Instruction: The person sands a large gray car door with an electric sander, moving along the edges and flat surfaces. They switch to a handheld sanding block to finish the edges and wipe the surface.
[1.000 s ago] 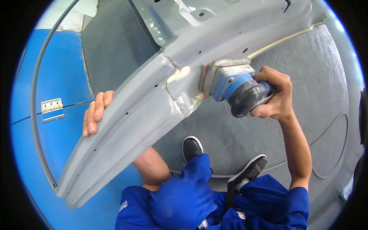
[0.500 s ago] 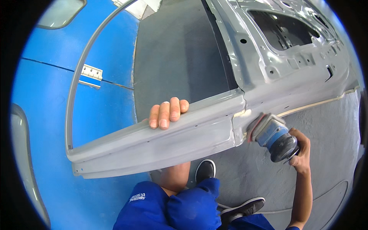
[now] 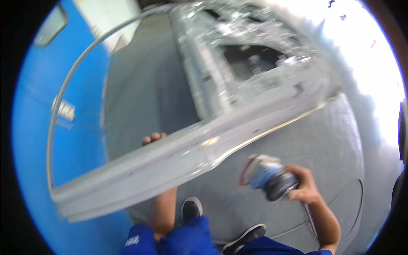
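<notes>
A grey car door (image 3: 140, 176) stretches across the middle, its thin window frame curving up on the left. Only the fingertips of my left hand (image 3: 153, 138) show over the door's edge. They curl on it from behind, while the forearm passes below the door and the palm is hidden. To the right of the door, my right hand (image 3: 304, 187) grips a blue and black orbital sander (image 3: 267, 175). Its pad, with a reddish rim, points left and stands apart from the door. Motion blurs the picture.
A blue wall (image 3: 85, 140) with a white hinge (image 3: 64, 109) rises at the left. Over the grey floor (image 3: 327, 144) a hose (image 3: 360, 204) trails near my right arm. My dark shoes (image 3: 191, 209) stand below the door. Bright glare fills the upper right.
My right hand has drawn the sander away from the door's corner. Fewer of my left fingers show over the edge. The whole view has turned, with the door farther left.
</notes>
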### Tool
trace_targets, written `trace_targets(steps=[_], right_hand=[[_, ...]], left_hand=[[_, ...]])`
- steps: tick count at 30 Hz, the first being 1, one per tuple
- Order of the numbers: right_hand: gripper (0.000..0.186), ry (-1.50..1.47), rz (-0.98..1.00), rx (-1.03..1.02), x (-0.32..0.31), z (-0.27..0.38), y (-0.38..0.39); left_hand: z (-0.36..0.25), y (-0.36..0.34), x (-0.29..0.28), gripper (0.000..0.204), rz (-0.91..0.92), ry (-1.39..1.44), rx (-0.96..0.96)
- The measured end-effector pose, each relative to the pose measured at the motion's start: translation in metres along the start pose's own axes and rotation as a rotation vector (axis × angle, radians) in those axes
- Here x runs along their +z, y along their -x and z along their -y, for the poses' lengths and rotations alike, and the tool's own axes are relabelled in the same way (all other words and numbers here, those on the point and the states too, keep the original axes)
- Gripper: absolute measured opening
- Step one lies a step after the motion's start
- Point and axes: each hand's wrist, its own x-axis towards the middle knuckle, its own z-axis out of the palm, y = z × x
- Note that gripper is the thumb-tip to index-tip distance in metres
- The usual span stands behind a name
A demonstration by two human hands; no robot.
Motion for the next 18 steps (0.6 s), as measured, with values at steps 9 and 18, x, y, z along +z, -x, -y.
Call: trace_targets(steps=[9,18], right_hand=[[0.064,-0.013,0.069,0.099,0.048,-0.047,0.031],[0.100,0.527,-0.134,-0.212,0.089,-0.053,0.036]], left_hand=[[0.061,0.116,0.035,0.067,0.004,-0.073,-1.086],[0.060,0.123,0.024,0.067,-0.019,-0.410,-1.007]])
